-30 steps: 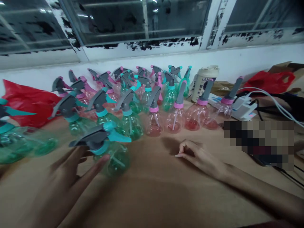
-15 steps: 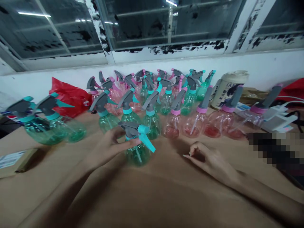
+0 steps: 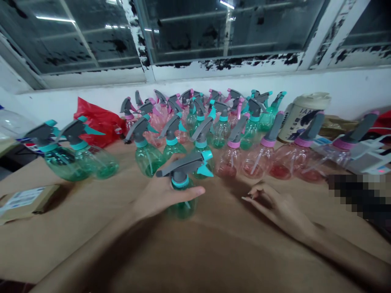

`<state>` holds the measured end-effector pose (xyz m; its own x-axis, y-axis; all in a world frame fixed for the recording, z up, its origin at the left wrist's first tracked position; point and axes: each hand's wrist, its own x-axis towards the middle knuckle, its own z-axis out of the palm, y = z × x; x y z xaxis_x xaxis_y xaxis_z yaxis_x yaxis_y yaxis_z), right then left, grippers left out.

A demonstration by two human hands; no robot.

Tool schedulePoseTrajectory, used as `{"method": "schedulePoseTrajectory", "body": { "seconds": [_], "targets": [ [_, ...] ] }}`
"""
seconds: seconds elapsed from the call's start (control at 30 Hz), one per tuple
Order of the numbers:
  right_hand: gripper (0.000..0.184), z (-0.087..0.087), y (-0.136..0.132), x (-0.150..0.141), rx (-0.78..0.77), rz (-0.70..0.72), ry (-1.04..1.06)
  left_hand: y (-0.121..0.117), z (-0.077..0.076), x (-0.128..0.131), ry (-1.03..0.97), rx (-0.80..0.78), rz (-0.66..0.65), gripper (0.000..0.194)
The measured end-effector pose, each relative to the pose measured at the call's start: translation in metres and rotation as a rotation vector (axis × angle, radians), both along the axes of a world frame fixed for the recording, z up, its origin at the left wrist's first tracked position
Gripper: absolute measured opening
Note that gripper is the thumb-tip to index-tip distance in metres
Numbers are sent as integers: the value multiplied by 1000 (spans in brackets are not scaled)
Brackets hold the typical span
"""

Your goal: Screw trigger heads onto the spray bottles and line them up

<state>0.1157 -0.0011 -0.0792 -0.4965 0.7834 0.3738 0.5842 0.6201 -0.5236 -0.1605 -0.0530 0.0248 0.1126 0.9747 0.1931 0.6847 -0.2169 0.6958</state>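
A red plastic bag [image 3: 100,119] is sitting at left, a labelled parcel [image 3: 29,201] at lower left, a coffee cup [image 3: 301,116] at upper right.

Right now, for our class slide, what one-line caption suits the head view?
Left hand around a green spray bottle, right hand loosely curled near the pink bottles.

The lone head-worn camera looks from above the near table [image 3: 214,258] edge, forward and down past the close hands [image 3: 163,193] mid-frame, toward windows [image 3: 238,34] across the top.
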Motion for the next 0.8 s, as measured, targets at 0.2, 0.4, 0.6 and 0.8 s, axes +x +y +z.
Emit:
{"method": "schedulePoseTrajectory", "body": {
  "seconds": [0.2,0.4,0.6,0.8],
  "targets": [
    [19,2,0,-3,28,22,-13,6,9,-3,-218,2,-169,57],
    [16,2,0,-12,23,66,-20,8,-1,-13,-222,-168,-140,63],
    [12,2,3,-10,28,89,-31,12,0,-2,-303,-140,-290,58],
    [12,-3,14,7,130,188,-93,14,-2,21,-248,-75,-253,44]
  ]
}}
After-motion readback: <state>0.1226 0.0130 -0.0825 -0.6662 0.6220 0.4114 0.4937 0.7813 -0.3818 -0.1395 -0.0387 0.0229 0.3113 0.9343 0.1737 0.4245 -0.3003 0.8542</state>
